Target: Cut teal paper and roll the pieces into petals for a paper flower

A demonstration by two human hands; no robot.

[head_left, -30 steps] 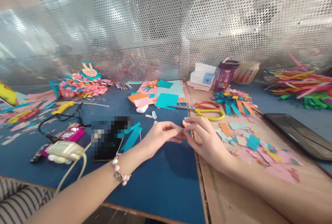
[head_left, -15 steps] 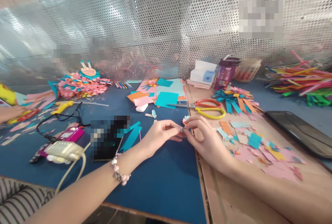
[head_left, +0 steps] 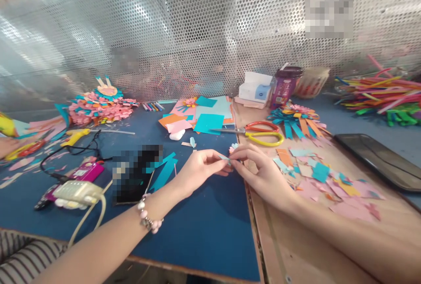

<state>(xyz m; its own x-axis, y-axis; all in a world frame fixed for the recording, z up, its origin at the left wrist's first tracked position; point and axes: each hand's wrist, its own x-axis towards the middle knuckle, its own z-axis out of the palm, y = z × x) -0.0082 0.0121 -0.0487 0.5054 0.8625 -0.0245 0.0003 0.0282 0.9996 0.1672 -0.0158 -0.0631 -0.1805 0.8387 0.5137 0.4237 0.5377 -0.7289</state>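
Observation:
My left hand (head_left: 197,170) and my right hand (head_left: 259,174) meet fingertip to fingertip above the blue tabletop (head_left: 204,231). Both pinch a small light-blue paper piece (head_left: 225,158) between them. A bead bracelet (head_left: 147,219) sits on my left wrist. Just behind my right fingers lies a small pink and blue paper bit (head_left: 233,147). Red and yellow scissors (head_left: 259,132) lie beyond my hands.
Paper scraps (head_left: 322,178) cover the wooden board (head_left: 296,249) on the right, beside a dark tablet (head_left: 378,161). Coloured paper sheets (head_left: 207,121), paper flowers (head_left: 98,104), a glue gun (head_left: 79,134), a charger (head_left: 77,189) and straws (head_left: 381,99) lie around. A perforated metal screen (head_left: 210,34) stands behind.
Both hands have stayed pinched on the paper piece and have barely shifted; the view has tilted slightly, so everything sits a little lower and to the left.

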